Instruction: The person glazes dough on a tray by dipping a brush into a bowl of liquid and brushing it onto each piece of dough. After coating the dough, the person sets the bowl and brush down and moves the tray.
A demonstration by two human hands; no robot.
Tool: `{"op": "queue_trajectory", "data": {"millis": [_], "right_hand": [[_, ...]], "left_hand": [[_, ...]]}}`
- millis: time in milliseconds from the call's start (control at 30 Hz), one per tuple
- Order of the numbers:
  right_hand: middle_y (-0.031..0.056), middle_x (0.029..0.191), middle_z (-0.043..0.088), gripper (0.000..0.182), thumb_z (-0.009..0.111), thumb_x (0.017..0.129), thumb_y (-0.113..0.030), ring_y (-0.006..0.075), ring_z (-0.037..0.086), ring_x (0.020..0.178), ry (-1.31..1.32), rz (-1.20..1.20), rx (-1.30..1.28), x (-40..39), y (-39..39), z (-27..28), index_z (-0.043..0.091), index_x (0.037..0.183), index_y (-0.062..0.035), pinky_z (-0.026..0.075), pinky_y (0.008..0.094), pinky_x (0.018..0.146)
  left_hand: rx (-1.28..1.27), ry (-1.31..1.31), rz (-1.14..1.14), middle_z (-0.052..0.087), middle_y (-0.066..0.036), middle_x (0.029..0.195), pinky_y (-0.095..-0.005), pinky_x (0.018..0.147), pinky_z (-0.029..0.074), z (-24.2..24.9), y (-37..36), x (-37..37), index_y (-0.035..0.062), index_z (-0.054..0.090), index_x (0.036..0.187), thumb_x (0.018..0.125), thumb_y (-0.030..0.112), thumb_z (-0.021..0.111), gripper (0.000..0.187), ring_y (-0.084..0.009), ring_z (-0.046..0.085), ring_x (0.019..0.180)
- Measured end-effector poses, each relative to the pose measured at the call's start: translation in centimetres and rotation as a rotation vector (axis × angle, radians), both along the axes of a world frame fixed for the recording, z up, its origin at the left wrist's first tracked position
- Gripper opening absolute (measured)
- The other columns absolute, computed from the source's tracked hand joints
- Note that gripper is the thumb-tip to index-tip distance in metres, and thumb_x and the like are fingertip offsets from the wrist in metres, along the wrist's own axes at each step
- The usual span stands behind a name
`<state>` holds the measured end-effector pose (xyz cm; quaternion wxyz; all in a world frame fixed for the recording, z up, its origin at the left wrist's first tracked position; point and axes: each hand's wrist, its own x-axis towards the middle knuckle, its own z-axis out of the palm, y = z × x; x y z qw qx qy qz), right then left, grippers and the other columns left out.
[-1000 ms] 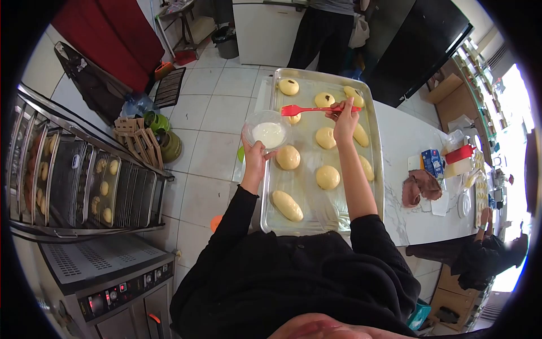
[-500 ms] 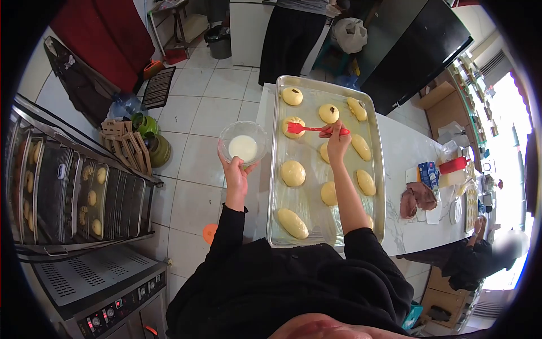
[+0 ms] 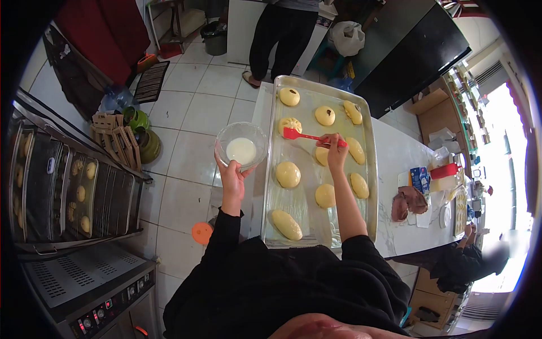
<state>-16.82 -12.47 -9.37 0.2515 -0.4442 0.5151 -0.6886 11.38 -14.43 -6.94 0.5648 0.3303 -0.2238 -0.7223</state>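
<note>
My left hand [image 3: 232,179] grips a clear plastic bowl [image 3: 224,139] with a pale milky liquid [image 3: 241,150] in its bottom, held left of the tray. In my right hand [image 3: 334,150] is a red pastry brush [image 3: 307,136], fingers closed round its handle. The brush head overlaps the lower edge of a scored round dough bun [image 3: 289,125]. Several round and oblong dough pieces lie on the metal baking tray [image 3: 270,186], among them a glossy round bun [image 3: 288,175] and an oblong one [image 3: 287,225]. My right forearm hides part of the tray.
The tray rests on a marble-patterned table [image 3: 389,240]. A brown cloth [image 3: 409,203] and a red-topped bottle [image 3: 444,171] stand to the right. At left are a tray rack [image 3: 113,195] and an oven [image 3: 84,282]. One person [image 3: 282,39] stands beyond the table, another [image 3: 468,263] at right.
The brush head has shifted from over the middle of the scored bun to its lower edge. The view has moved slightly, and the far person's legs have changed position.
</note>
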Motion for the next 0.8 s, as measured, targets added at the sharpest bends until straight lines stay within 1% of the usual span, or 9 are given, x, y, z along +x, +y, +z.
{"op": "queue_trajectory", "data": {"millis": [233,333,367,433,500,567,700,733,800], "right_hand": [[0.0109,0.073,0.06,0.028,0.046,0.09,-0.018,0.0155,0.06,0.064,0.079,-0.235,-0.074,-1.7,2.1,0.0,0.053,0.075,0.0047,0.05,0.0254,0.058],[0.0094,0.075,0.061,0.009,0.052,0.082,0.0,0.0154,0.061,0.07,0.446,-0.229,-0.045,1.2,2.5,-0.2,0.054,0.074,0.0028,0.048,0.0254,0.061],[0.0097,0.077,0.061,0.011,0.055,0.072,0.012,0.0181,0.061,0.073,0.624,-0.21,0.012,2.7,3.3,0.6,0.054,0.074,0.0012,0.048,0.0273,0.063],[0.0128,0.078,0.061,0.01,0.056,0.071,0.01,0.0252,0.061,0.071,0.82,-0.058,-0.099,4.9,4.0,0.8,0.054,0.074,0.001,0.048,0.029,0.063],[0.0113,0.078,0.061,0.01,0.058,0.07,0.009,0.0225,0.061,0.07,0.819,-0.009,-0.07,7.1,4.8,1.5,0.054,0.073,0.0006,0.048,0.0292,0.062],[0.0116,0.077,0.061,0.004,0.055,0.077,0.002,0.0212,0.061,0.068,0.682,-0.081,-0.088,7.2,4.8,1.0,0.054,0.074,0.0011,0.049,0.0301,0.061],[0.0121,0.074,0.06,0.026,0.044,0.091,-0.017,0.0187,0.06,0.063,0.057,-0.176,-0.22,8.1,4.7,4.1,0.05,0.074,0.0022,0.051,0.0312,0.058],[0.0125,0.07,0.058,0.038,0.034,0.094,-0.025,0.0177,0.059,0.061,0.001,-0.217,-0.211,8.7,4.7,5.5,0.046,0.072,0.0023,0.052,0.0303,0.057],[0.0121,0.068,0.057,0.036,0.035,0.094,-0.024,0.0169,0.059,0.06,-0.072,-0.126,-0.175,9.1,5.0,7.0,0.044,0.07,0.0018,0.052,0.0291,0.057]], "left_hand": [[0.003,0.004,0.001,0.03,-0.01,0.127,-0.0399,0.071,0.055,-0.6,-0.1,-0.4,0.0262,0.009,0.135,0.068,0.001,0.038,0.077,-0.0266,0.048,0.107],[0.004,0.014,-0.028,0.031,-0.011,0.126,-0.0391,0.07,0.055,-1.0,0.0,-0.8,0.0257,0.009,0.135,0.068,0.001,0.038,0.077,-0.0264,0.049,0.105],[0.001,-0.003,-0.035,0.031,-0.011,0.126,-0.0392,0.071,0.055,-1.1,0.1,-0.9,0.0246,0.009,0.135,0.069,0.001,0.037,0.076,-0.0269,0.05,0.104],[-0.007,-0.037,-0.044,0.032,-0.012,0.127,-0.0395,0.073,0.055,-1.1,0.4,-1.2,0.0222,0.008,0.135,0.071,0.001,0.036,0.073,-0.0279,0.051,0.104],[-0.014,-0.046,-0.045,0.031,-0.013,0.127,-0.0404,0.073,0.055,-1.2,0.6,-1.5,0.0227,0.008,0.135,0.07,0.0,0.036,0.075,-0.0288,0.05,0.104],[-0.007,-0.058,-0.061,0.031,-0.013,0.127,-0.0407,0.073,0.055,-1.1,0.8,-1.6,0.0225,0.008,0.135,0.069,-0.001,0.035,0.075,-0.029,0.05,0.105],[-0.009,-0.033,-0.066,0.029,-0.011,0.127,-0.0395,0.07,0.054,-1.1,1.1,-1.9,0.0247,0.011,0.135,0.067,-0.003,0.036,0.077,-0.0265,0.046,0.107],[-0.016,-0.024,-0.07,0.029,-0.011,0.127,-0.0398,0.071,0.054,-1.3,1.1,-2.1,0.0243,0.012,0.135,0.067,-0.003,0.036,0.077,-0.0266,0.045,0.108],[-0.043,-0.028,-0.085,0.029,-0.012,0.128,-0.0413,0.074,0.053,-1.2,1.2,-2.4,0.0234,0.011,0.135,0.067,-0.003,0.035,0.076,-0.0277,0.045,0.109]]}}
